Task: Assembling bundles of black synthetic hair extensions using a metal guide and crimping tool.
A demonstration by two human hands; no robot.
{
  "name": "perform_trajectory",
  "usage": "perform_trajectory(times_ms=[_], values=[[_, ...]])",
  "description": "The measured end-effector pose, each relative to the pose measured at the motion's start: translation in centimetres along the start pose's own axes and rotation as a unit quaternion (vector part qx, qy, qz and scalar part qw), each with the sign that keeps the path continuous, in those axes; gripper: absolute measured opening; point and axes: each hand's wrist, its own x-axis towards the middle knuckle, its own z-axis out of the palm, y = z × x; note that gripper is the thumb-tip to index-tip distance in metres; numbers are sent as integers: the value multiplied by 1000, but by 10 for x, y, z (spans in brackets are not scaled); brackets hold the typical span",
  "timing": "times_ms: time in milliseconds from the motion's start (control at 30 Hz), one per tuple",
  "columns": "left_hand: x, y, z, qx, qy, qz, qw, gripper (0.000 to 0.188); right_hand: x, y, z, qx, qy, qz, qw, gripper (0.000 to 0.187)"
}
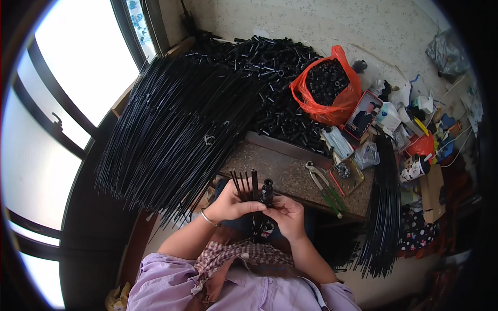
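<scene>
My left hand (pixel 229 203) is closed around several thin black rods (pixel 242 184), whose ends stick up above the fingers. Its thumb reaches across toward a short black tubular piece (pixel 267 192) with a ringed top, standing upright between my two hands. Pinched fingers of my right hand (pixel 288 211) touch the lower part of that piece from the right. The exact contact there is partly hidden by the fingers. Both hands are held in front of my body, just off the near edge of the brown speckled table (pixel 249 158).
A wide bundle of long black rods (pixel 166 129) covers the table's left. Behind lie a heap of black tubes (pixel 282 111) and a red bag (pixel 345 101) of small black parts. Green-handled pincers (pixel 327 192), a phone (pixel 363 115) and another rod bundle (pixel 381 217) are to the right.
</scene>
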Motion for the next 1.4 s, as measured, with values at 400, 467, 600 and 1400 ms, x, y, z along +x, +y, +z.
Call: perform_trajectory(times_ms=[400,467,600,1400], values=[[-8,-3,0,-85,-7,-32,996,25,7,-7,-1,4,-40,-15,999,10],[-7,-4,-5,-80,-57,-35,995,32,7,-10,-2,-62,-46,1,997,12],[-9,-4,-6,-109,-57,-61,990,32,10,-5,-9,-42,-58,28,997,16],[-6,-8,27,99,0,12,995,37,4,-4,8,-253,91,-129,955,23]])
